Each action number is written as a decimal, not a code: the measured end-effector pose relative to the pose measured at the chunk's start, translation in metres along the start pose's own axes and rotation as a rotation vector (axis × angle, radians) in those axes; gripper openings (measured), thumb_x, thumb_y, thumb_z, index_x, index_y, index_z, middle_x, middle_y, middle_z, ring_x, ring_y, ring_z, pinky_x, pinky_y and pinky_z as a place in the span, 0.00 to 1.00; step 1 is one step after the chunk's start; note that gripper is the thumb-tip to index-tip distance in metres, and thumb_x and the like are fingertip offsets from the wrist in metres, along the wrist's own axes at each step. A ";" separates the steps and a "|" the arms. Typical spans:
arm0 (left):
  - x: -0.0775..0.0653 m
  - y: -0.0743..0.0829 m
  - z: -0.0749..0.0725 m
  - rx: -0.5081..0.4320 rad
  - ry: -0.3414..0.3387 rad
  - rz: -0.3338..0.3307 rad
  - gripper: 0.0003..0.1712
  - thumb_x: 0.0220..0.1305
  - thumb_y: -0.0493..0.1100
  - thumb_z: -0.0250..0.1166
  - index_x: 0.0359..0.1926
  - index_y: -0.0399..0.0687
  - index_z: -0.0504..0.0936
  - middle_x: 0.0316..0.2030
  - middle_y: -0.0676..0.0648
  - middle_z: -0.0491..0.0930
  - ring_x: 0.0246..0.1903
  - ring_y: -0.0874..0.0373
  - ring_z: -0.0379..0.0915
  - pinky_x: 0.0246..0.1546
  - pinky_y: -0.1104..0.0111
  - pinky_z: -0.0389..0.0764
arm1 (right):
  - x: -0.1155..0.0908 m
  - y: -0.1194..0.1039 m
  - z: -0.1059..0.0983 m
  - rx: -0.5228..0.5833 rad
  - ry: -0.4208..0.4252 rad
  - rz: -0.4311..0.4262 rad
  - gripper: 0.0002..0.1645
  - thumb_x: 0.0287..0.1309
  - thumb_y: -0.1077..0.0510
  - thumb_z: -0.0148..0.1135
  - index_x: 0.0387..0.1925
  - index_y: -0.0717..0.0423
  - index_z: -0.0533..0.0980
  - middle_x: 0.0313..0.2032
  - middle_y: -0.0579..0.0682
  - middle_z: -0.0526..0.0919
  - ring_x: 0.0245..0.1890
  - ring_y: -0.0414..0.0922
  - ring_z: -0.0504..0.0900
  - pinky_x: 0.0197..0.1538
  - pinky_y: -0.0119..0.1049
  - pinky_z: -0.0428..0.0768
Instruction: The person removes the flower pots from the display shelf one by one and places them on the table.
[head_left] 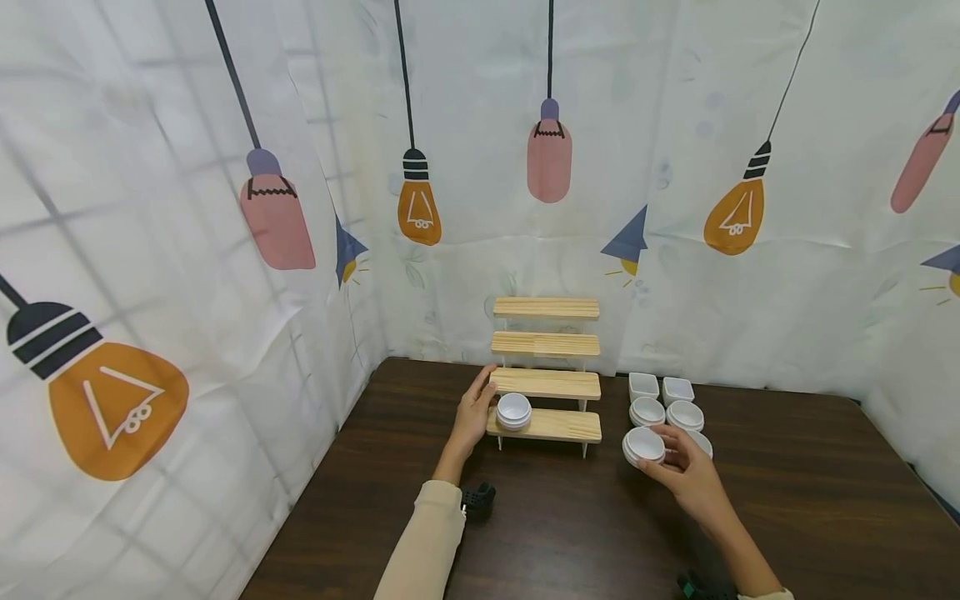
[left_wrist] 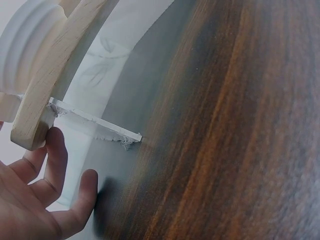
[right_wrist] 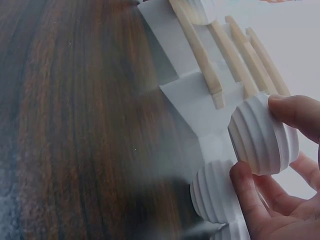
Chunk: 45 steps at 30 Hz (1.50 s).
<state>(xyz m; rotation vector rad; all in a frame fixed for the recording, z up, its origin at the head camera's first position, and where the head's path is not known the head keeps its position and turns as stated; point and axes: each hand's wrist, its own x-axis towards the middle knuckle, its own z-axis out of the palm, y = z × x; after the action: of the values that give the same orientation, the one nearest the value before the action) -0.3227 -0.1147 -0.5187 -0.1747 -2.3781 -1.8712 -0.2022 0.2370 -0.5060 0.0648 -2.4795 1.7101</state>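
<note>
My right hand point(head_left: 690, 475) pinches a small round white bowl point(head_left: 643, 447) between thumb and fingers. In the right wrist view the ribbed side of this bowl point(right_wrist: 260, 135) shows, held off the table. A similar white bowl point(head_left: 513, 411) sits at the left end of the lowest step of a four-step wooden display stand point(head_left: 566, 426). At that end of the stand is my left hand point(head_left: 472, 417), its fingers loosely bent. The left wrist view has a fingertip point(left_wrist: 56, 136) touching or very near the plank's end point(left_wrist: 30, 130); the thumb is mostly hidden.
Right of the stand, two square white bowls point(head_left: 643, 385) stand behind round ones point(head_left: 685, 415). Another round bowl point(head_left: 702, 443) is partly covered by my right hand. The dark wooden table point(head_left: 570, 525) meets a printed curtain point(head_left: 465, 275) at the back and left.
</note>
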 end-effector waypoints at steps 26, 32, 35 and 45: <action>-0.021 0.043 -0.010 0.029 -0.046 0.001 0.27 0.82 0.47 0.49 0.77 0.55 0.65 0.66 0.38 0.75 0.48 0.51 0.77 0.53 0.55 0.76 | -0.008 0.014 -0.007 -0.041 -0.003 -0.043 0.37 0.58 0.60 0.75 0.67 0.60 0.71 0.58 0.66 0.80 0.39 0.32 0.81 0.40 0.29 0.81; -0.020 0.041 -0.009 0.011 -0.042 0.013 0.27 0.82 0.47 0.49 0.77 0.54 0.65 0.69 0.38 0.73 0.50 0.46 0.77 0.53 0.56 0.76 | -0.012 0.016 -0.011 -0.038 0.002 -0.064 0.36 0.56 0.61 0.76 0.65 0.60 0.72 0.56 0.64 0.80 0.39 0.32 0.82 0.41 0.29 0.82; -0.019 0.039 -0.009 0.000 -0.044 0.013 0.27 0.82 0.47 0.49 0.77 0.54 0.65 0.69 0.39 0.72 0.53 0.44 0.77 0.55 0.54 0.76 | -0.014 0.018 -0.013 -0.037 -0.001 -0.077 0.35 0.56 0.62 0.76 0.64 0.61 0.72 0.53 0.60 0.81 0.39 0.32 0.82 0.40 0.29 0.82; -0.018 0.038 -0.009 0.000 -0.042 0.007 0.27 0.82 0.47 0.49 0.77 0.55 0.65 0.64 0.38 0.77 0.52 0.47 0.77 0.57 0.53 0.76 | -0.017 0.027 -0.018 -0.021 -0.015 -0.106 0.36 0.55 0.65 0.76 0.64 0.63 0.71 0.47 0.38 0.82 0.39 0.32 0.83 0.40 0.29 0.82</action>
<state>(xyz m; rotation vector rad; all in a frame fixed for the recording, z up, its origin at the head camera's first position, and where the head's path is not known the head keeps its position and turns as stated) -0.2990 -0.1147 -0.4831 -0.2242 -2.4015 -1.8827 -0.1865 0.2632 -0.5273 0.2034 -2.4562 1.6478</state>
